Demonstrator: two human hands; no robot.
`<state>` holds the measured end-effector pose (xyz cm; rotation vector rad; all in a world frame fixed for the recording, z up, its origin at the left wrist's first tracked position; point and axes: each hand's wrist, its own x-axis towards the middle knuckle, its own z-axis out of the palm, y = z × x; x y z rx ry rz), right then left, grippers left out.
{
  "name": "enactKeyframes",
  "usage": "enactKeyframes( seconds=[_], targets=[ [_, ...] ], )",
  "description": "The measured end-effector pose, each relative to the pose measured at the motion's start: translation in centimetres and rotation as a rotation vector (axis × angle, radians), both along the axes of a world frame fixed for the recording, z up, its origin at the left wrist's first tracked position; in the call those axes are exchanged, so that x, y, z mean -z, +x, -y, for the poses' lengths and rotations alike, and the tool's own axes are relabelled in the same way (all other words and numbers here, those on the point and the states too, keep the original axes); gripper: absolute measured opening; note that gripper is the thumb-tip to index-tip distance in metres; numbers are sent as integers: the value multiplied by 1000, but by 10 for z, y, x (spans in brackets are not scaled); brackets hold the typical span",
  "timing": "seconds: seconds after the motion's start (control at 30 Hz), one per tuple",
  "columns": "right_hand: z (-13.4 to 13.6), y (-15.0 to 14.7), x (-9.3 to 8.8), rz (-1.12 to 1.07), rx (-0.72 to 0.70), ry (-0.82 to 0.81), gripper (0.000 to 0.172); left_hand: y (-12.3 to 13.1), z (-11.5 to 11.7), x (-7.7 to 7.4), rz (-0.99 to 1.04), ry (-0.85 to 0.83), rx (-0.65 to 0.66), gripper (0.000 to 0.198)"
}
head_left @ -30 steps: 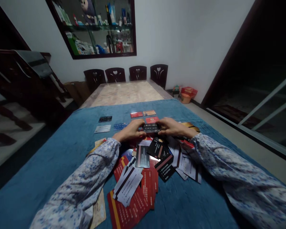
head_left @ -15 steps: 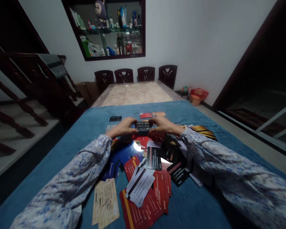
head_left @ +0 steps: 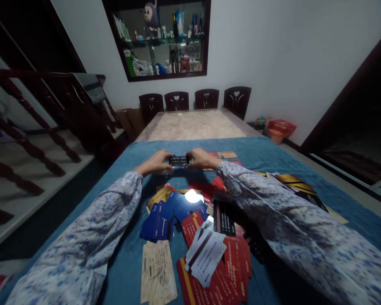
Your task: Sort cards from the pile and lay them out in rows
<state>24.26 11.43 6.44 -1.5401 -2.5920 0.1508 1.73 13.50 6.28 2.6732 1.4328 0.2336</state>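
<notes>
A black card point(head_left: 179, 161) with pale print is held level between my two hands, above the far part of the blue cloth point(head_left: 114, 186). My left hand point(head_left: 157, 163) pinches its left end, and my right hand point(head_left: 201, 159) grips the right end. Nearer to me lie overlapping cards: blue cards point(head_left: 158, 222), red cards point(head_left: 238, 258), white cards point(head_left: 206, 254), a black card with a stripe point(head_left: 224, 218) and beige cards point(head_left: 157, 271). My right sleeve covers part of the pile.
Black and gold cards point(head_left: 294, 184) lie at the right. An orange card point(head_left: 227, 155) is beyond my right hand. Chairs point(head_left: 207, 99) stand behind the bare tabletop point(head_left: 200, 125), with a wooden railing point(head_left: 34, 131) at the left.
Both hands have carried the black card farther away and a little left, off the pile. The view has turned left, so the room and cards appear shifted to the right.
</notes>
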Motion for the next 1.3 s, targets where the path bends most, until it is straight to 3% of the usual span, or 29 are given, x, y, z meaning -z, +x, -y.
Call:
enactKeyframes(
  seconds=[0.17, 0.4, 0.77, 1.3],
  targets=[
    [-20, -24, -1, 8, 8, 5, 36, -21, -20, 1, -11, 4, -40, 40],
    [-46, -43, 4, 22, 9, -12, 40, -36, -42, 6, -14, -11, -79, 44],
    [-77, -58, 24, -11, 31, -70, 44, -46, -67, 23, -21, -69, -128, 49],
    [-95, -64, 40, -24, 49, -121, 42, -44, -83, 32, -65, -140, -170, 50]
  ],
)
